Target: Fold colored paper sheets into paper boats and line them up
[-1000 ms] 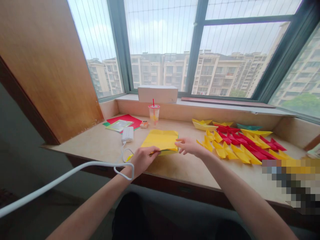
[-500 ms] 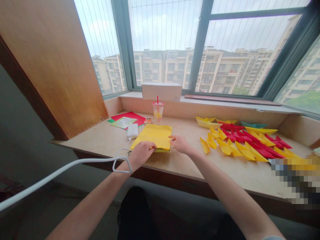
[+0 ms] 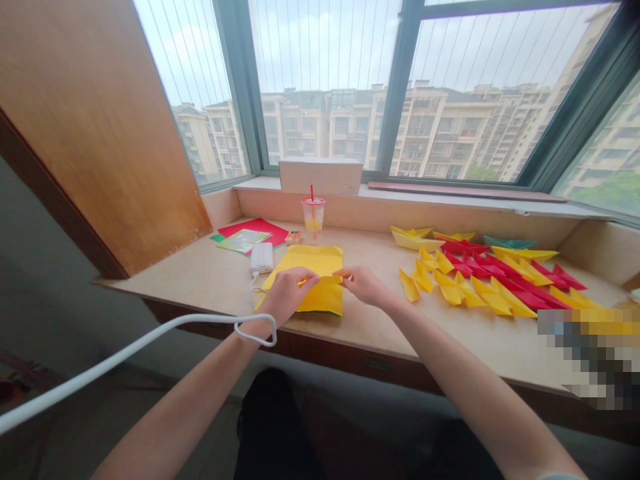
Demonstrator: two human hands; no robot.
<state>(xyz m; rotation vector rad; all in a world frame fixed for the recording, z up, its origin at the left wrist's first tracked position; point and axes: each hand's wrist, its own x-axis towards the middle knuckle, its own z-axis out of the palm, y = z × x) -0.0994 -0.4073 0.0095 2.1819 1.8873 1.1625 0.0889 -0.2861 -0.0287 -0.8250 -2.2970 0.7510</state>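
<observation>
the paper [image 3: 320,303] lies near the front edge of the desk [image 3: 370,333], with the left hand [image 3: 290,292] and right hand [image 3: 364,287] over it. left of it sits the power bank [image 3: 261,258], with the loose sheets [image 3: 270,233] behind that and the flat packet [image 3: 243,239] on top of them. the cup [image 3: 313,221] stands behind the paper, the small box [image 3: 293,237] just to its left. the folded boats [image 3: 467,291] spread across the desk's right side. on the sill [image 3: 415,198], the long box [image 3: 320,177] is behind the cup and the board [image 3: 465,193] is to its right.
</observation>
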